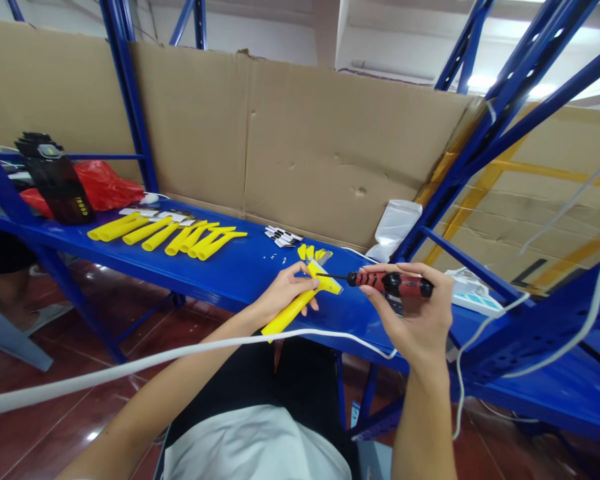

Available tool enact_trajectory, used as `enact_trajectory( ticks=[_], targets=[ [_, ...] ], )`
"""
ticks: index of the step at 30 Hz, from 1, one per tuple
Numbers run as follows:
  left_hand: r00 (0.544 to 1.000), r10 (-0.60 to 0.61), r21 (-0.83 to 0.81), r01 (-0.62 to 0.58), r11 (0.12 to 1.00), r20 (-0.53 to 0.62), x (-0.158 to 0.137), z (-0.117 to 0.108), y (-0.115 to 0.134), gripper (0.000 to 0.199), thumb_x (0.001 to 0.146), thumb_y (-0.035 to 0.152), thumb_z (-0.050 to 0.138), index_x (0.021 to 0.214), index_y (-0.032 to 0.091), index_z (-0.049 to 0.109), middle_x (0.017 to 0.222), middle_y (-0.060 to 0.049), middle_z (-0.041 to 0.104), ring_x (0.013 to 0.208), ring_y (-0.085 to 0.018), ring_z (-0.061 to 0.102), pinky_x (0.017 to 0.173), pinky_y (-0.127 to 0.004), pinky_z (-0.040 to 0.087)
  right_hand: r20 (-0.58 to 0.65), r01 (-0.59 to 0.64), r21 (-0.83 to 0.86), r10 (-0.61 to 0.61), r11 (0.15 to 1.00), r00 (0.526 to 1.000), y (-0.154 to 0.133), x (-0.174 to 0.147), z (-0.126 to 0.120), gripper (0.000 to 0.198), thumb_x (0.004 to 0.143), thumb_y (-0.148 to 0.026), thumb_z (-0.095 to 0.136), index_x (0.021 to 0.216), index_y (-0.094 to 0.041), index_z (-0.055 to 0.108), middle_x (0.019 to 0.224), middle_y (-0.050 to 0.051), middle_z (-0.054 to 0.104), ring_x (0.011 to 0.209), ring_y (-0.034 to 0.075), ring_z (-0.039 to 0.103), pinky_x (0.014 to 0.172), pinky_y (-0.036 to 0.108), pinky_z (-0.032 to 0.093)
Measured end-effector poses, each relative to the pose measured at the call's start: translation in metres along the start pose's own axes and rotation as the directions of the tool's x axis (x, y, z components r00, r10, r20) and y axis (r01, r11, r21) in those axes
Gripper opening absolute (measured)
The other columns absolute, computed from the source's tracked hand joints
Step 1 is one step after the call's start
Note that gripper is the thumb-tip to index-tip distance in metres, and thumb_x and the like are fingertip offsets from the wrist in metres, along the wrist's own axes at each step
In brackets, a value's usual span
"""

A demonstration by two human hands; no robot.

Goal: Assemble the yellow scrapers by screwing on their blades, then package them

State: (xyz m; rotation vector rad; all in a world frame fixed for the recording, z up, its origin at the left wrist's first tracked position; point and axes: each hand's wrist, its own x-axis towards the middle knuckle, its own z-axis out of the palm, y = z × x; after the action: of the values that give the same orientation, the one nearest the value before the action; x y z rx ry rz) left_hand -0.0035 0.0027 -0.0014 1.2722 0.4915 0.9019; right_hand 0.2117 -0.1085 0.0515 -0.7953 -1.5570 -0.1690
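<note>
My left hand is closed around a yellow scraper near its head, holding it tilted above the blue table edge. A metal blade shows along the scraper's far end. In my right hand is a screwdriver with a red and black handle, held level by the fingers and thumb. Its dark shaft points left, and the tip meets the scraper's head; a screw there is too small to make out. Just behind lie several small yellow pieces and a small stack of black-and-white pieces.
Several yellow scrapers lie in a row on the blue table. A black bottle and a red plastic bag stand at the left. A white cable crosses in front of me. Cardboard walls the back; a clear bag leans there.
</note>
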Motion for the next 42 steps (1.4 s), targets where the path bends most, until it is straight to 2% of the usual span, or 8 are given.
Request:
enact_trajectory(
  ticks=[8,15,21,24,34,36,40,42],
  targets=[
    [1.000,0.009,-0.010,-0.009,1.000,0.000,-0.001,0.001,0.002,0.060,0.083,0.053,0.097,0.109,0.025,0.052,0.072,-0.003,0.078,0.057,-0.021,0.076,0.046,-0.023,0.055,0.069,-0.047,0.086,0.041,0.995,0.997,-0.004,0.000,-0.001,0.064,0.096,-0.020,0.090,0.147,-0.032,0.055,0.136,0.011,0.080,0.125,0.033,0.084,0.109,0.059,0.071],
    [1.000,0.007,-0.014,-0.007,1.000,0.016,0.000,0.001,0.000,0.057,0.085,0.053,0.096,0.108,0.025,0.053,0.071,-0.001,0.077,0.055,-0.021,0.075,0.046,-0.023,0.054,-0.002,0.017,0.024,-0.017,1.000,1.000,-0.001,0.000,0.001,0.059,0.092,-0.020,0.095,0.138,-0.032,0.059,0.117,0.005,0.083,0.108,0.030,0.087,0.106,0.057,0.070],
    [1.000,0.005,-0.018,-0.005,1.000,0.001,-0.001,0.002,0.001,0.059,0.083,0.053,0.097,0.110,0.025,0.052,0.071,-0.002,0.077,0.056,-0.021,0.075,0.046,-0.024,0.055,0.046,-0.044,0.087,0.040,0.995,0.998,-0.002,0.000,0.000,0.062,0.095,-0.022,0.093,0.143,-0.031,0.055,0.133,0.010,0.080,0.122,0.033,0.084,0.111,0.060,0.068],
    [1.000,0.003,-0.011,-0.003,1.000,0.001,-0.001,0.001,0.001,0.059,0.084,0.053,0.097,0.109,0.025,0.051,0.071,-0.002,0.077,0.055,-0.021,0.074,0.046,-0.024,0.055,0.048,-0.031,0.108,0.026,0.994,0.998,-0.004,-0.001,0.000,0.058,0.097,-0.020,0.090,0.142,-0.030,0.056,0.130,0.009,0.082,0.120,0.032,0.085,0.110,0.058,0.069],
    [0.999,0.018,-0.017,-0.018,1.000,0.034,-0.001,0.001,0.000,0.060,0.082,0.054,0.097,0.107,0.025,0.051,0.072,-0.002,0.078,0.056,-0.021,0.076,0.046,-0.023,0.054,-0.122,0.090,-0.145,-0.108,0.985,0.987,0.014,-0.004,0.002,0.071,0.083,-0.037,0.106,0.138,-0.032,0.061,0.115,0.003,0.076,0.095,0.027,0.085,0.091,0.048,0.071],
    [0.999,0.018,-0.018,-0.018,1.000,0.028,-0.001,0.003,0.000,0.060,0.082,0.054,0.097,0.106,0.025,0.051,0.071,-0.002,0.077,0.056,-0.021,0.076,0.046,-0.023,0.055,-0.098,0.072,-0.132,-0.085,0.989,0.992,0.012,-0.004,0.001,0.068,0.087,-0.032,0.103,0.140,-0.032,0.061,0.118,0.004,0.076,0.100,0.027,0.084,0.095,0.049,0.071],
    [1.000,0.009,-0.007,-0.009,1.000,0.014,-0.001,0.002,0.001,0.058,0.084,0.054,0.096,0.108,0.025,0.052,0.071,-0.003,0.077,0.055,-0.021,0.075,0.046,-0.024,0.055,0.034,-0.004,0.053,0.002,0.999,0.999,0.001,-0.002,0.000,0.064,0.095,-0.018,0.091,0.146,-0.032,0.056,0.138,0.010,0.075,0.124,0.032,0.083,0.106,0.057,0.070],
    [1.000,0.008,-0.006,-0.008,1.000,0.008,-0.001,0.002,0.002,0.058,0.084,0.054,0.096,0.109,0.025,0.052,0.071,-0.003,0.078,0.055,-0.021,0.074,0.047,-0.024,0.055,0.057,-0.013,0.095,0.008,0.995,0.998,-0.003,-0.001,0.001,0.064,0.095,-0.015,0.089,0.146,-0.032,0.055,0.138,0.010,0.078,0.125,0.032,0.084,0.108,0.058,0.070]
  ],
)
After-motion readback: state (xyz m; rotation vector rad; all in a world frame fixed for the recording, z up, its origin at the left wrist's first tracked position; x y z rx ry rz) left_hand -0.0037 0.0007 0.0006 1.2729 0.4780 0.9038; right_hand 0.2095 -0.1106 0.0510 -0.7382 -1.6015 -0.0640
